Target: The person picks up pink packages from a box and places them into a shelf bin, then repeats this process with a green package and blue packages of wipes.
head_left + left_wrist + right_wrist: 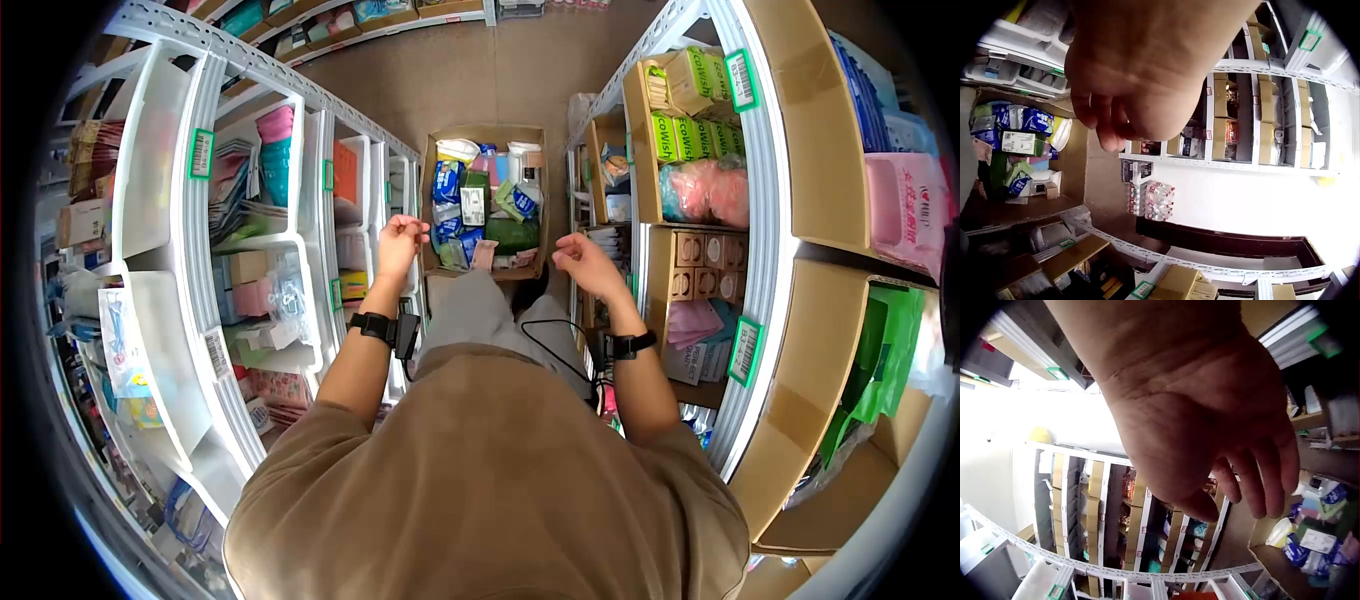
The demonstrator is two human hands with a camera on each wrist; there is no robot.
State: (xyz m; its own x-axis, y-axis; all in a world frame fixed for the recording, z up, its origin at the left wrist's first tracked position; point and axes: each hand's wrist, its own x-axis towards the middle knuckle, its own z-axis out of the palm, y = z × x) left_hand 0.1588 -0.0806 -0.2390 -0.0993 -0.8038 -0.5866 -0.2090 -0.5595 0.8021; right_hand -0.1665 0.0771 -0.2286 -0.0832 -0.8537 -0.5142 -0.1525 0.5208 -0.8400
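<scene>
A cardboard box (pixel 546 200) full of packaged goods stands on the floor in front of the person's legs. Inside it are blue packets (pixel 447 180), a dark green pack with a white label (pixel 473 206) and a pale pink packet (pixel 484 254). To the left of the box, near the white shelf bins, the left hand (pixel 400 248) is held up with loosely bent fingers and nothing in them. The right hand (pixel 590 268) hovers at the box's right side, fingers relaxed and slightly bent. Its bare palm (pixel 1210 425) shows in the right wrist view, holding nothing.
White bins (pixel 160 160) on racks line the left side. Cardboard shelf boxes (pixel 645 150) with green packs and pink goods line the right. Another shelf rack (pixel 370 22) crosses the far end of the aisle. Wrapped bottles (pixel 1159 201) stand on the floor there.
</scene>
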